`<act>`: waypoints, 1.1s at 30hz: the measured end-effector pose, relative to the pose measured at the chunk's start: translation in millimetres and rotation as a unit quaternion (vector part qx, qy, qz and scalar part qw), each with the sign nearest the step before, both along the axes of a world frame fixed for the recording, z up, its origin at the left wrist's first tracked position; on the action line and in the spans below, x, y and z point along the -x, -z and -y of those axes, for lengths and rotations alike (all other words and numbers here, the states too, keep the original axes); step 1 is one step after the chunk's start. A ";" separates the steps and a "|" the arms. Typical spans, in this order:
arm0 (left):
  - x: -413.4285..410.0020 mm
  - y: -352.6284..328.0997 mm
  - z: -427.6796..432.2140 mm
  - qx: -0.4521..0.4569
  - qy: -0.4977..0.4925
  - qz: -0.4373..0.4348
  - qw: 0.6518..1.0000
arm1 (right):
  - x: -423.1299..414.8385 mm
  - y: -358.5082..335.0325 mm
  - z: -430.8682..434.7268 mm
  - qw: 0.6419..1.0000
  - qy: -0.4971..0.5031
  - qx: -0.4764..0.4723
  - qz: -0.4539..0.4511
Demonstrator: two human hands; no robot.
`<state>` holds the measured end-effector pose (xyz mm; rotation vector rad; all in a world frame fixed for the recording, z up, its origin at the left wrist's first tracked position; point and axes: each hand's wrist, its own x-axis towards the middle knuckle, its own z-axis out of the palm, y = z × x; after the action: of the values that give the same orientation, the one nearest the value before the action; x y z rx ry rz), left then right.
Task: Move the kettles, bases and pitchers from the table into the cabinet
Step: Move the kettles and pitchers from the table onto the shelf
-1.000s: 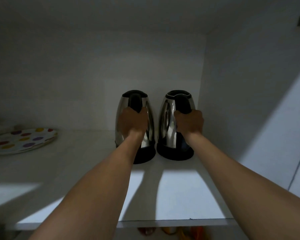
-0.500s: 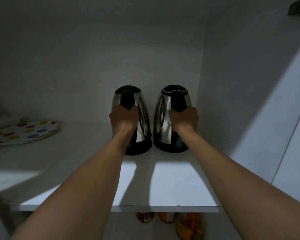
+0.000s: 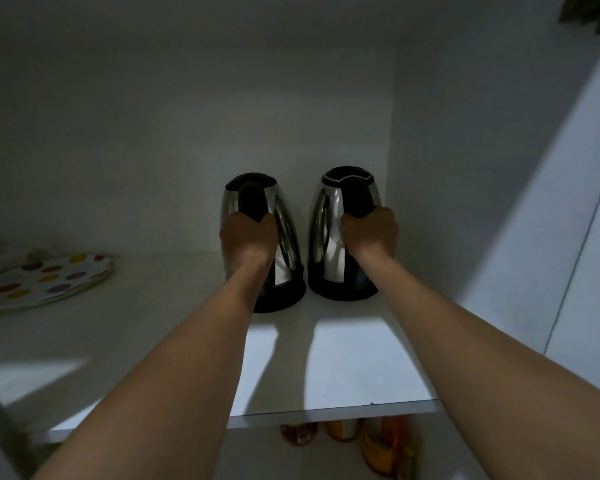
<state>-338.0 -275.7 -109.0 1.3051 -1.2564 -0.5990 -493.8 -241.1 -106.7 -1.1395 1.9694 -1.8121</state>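
Two steel kettles with black lids, handles and bottoms stand side by side on the white cabinet shelf (image 3: 347, 362), close to the back right corner. My left hand (image 3: 248, 235) is closed around the black handle of the left kettle (image 3: 284, 223). My right hand (image 3: 371, 232) grips the black handle of the right kettle (image 3: 326, 223). Both kettles stand upright with their bottoms on the shelf, a narrow gap between them. No bases or pitchers are in view.
A polka-dot plate (image 3: 45, 278) lies on the shelf at the far left. The cabinet's right wall (image 3: 465, 168) is close beside the right kettle. Below the shelf's front edge, several jars (image 3: 371, 441) show on a lower level.
Both kettles have gone slightly deeper into the cabinet with my hands still on their handles; my view has pulled back a little.
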 end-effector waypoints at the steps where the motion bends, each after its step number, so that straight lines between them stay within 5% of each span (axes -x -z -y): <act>1: -1.2 -0.1 0.4 0.000 0.003 0.000 1.000 | 0.5 -2.4 1.8 1.000 0.008 -0.005 0.002; 13: -9.8 52.9 -2.6 0.012 -0.028 0.064 0.998 | -16.8 42.9 -5.8 0.994 0.079 -0.064 0.043; 19: -20.3 104.4 6.2 0.018 0.088 0.098 0.991 | -28.5 64.1 -1.6 0.993 0.116 -0.035 0.003; 33: 4.5 97.4 66.9 0.016 0.121 0.104 0.987 | 15.4 70.3 66.5 0.992 0.111 -0.062 -0.016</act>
<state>-342.5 -342.6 -206.4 1.2200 -1.6048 -0.6206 -509.3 -307.6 -177.0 -0.9506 2.2700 -1.7523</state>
